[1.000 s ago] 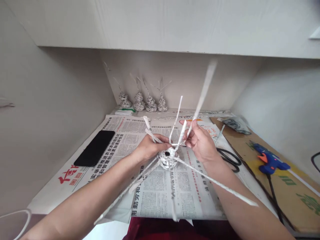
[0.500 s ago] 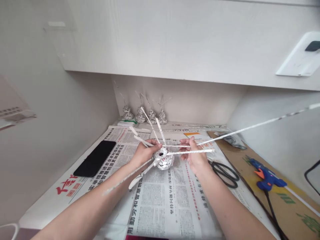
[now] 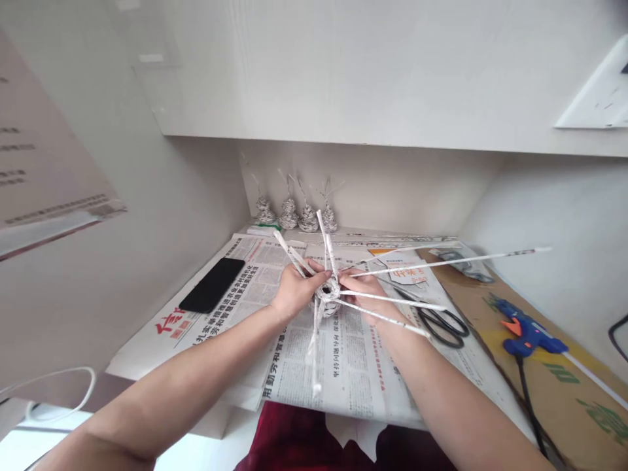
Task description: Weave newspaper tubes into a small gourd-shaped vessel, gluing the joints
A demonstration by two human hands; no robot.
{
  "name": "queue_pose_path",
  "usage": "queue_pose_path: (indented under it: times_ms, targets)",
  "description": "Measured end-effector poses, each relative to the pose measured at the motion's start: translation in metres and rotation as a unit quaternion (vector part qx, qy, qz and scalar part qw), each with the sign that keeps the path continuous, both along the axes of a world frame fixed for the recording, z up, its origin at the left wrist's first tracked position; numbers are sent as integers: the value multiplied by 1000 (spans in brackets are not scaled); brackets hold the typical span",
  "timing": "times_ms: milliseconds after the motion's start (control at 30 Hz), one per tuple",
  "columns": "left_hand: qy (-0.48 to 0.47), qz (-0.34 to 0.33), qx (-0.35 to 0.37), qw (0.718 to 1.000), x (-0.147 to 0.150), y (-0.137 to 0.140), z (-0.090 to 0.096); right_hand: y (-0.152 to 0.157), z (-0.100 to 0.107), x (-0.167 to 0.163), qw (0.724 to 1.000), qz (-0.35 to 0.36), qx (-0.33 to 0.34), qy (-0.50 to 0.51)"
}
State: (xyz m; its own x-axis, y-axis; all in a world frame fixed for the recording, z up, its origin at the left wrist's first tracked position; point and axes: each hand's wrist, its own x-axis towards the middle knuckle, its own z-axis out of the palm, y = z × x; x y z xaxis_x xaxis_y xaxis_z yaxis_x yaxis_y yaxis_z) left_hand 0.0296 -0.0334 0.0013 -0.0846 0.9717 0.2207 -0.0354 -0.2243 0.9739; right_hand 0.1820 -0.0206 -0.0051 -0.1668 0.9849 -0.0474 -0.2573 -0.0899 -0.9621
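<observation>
A small woven paper piece [image 3: 330, 307], round with a dark hole in its top, is held up over the newspaper. Several rolled paper strips [image 3: 395, 299] stick out of it on all sides. My left hand [image 3: 297, 289] grips it from the left, thumb by the rim of the hole. On the right, my right hand [image 3: 366, 294] is closed at the rim, its fingertips pinched by the base of the strips; a long paper strip [image 3: 451, 261] runs from there to the right. My right fingers are partly hidden behind the strips.
Newspaper [image 3: 304, 366] covers the table. A black phone [image 3: 212, 285] lies left, black-handled scissors [image 3: 441, 325] right. A blue glue gun [image 3: 530, 330] rests on cardboard [image 3: 554, 399]. Several woven paper gourds [image 3: 308, 218] stand at the back under an overhanging panel [image 3: 353, 78].
My right hand has come in from the right to the woven piece's rim. The piece has turned, so its strips point differently. The view has shifted, showing more of the table's front edge.
</observation>
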Motion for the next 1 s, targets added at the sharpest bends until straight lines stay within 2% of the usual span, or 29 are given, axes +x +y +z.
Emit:
queue_pose_path:
  times_ms: [167, 267, 400, 500, 700, 833, 1000]
  targets:
    - [-34, 40, -31, 998, 7, -6, -5, 1, -3, -1, 1000, 3, -20, -4]
    - [-52, 63, -45, 996, 14, -4, -4, 6, -8, 1, 1000, -22, -7, -12]
    - [-74, 77, -25, 994, 28, 6, -2, 15, -9, 10, 998, -54, 30, -17]
    - [-61, 44, -16, 997, 32, 17, -1, 21, -10, 17, 996, -65, 50, -20]
    - [-25, -90, -73, 993, 20, 37, -4, 27, -16, 21, 995, -78, 53, -38]
    - [3, -109, -26, 994, 15, 37, -7, 26, -15, 19, 993, -79, 59, -61]
    - [77, -42, 49, 995, 19, 32, -15, 23, -17, 15, 991, -81, 71, -75]
